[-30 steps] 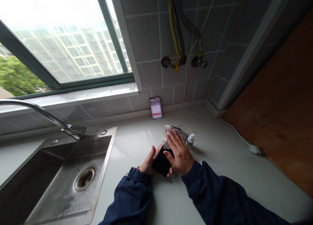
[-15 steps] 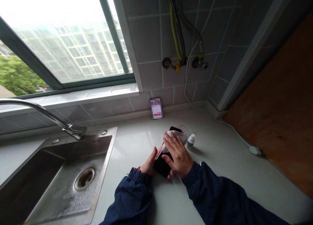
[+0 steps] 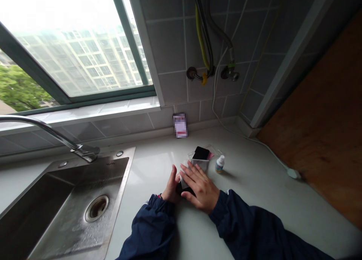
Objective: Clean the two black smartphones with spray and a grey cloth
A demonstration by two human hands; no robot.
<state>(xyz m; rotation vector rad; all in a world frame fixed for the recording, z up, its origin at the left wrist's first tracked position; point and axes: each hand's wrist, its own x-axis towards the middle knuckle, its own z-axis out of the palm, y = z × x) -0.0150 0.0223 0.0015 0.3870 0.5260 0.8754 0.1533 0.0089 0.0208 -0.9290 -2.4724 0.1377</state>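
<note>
A black phone [image 3: 200, 153] lies on the pale countertop [image 3: 254, 199], its far end showing past my hands. My right hand [image 3: 198, 184] lies flat on it, fingers stretched out, pressing a white cloth [image 3: 199, 164] against the screen. My left hand [image 3: 171, 186] steadies the phone's left edge, thumb raised along the side. Most of the phone's near half is hidden under the cloth and my hands. A small white dropper bottle [image 3: 219, 164] stands just to the right of the phone.
A steel sink [image 3: 65, 207] with a curved tap [image 3: 51, 133] takes up the left. A small packet [image 3: 180, 125] leans against the tiled wall. A white cable [image 3: 263, 146] runs to a plug at the right, beside a wooden panel [image 3: 325, 116].
My right hand has slid the cloth toward me along the phone, uncovering the phone's far end. My left hand stays at the phone's side.
</note>
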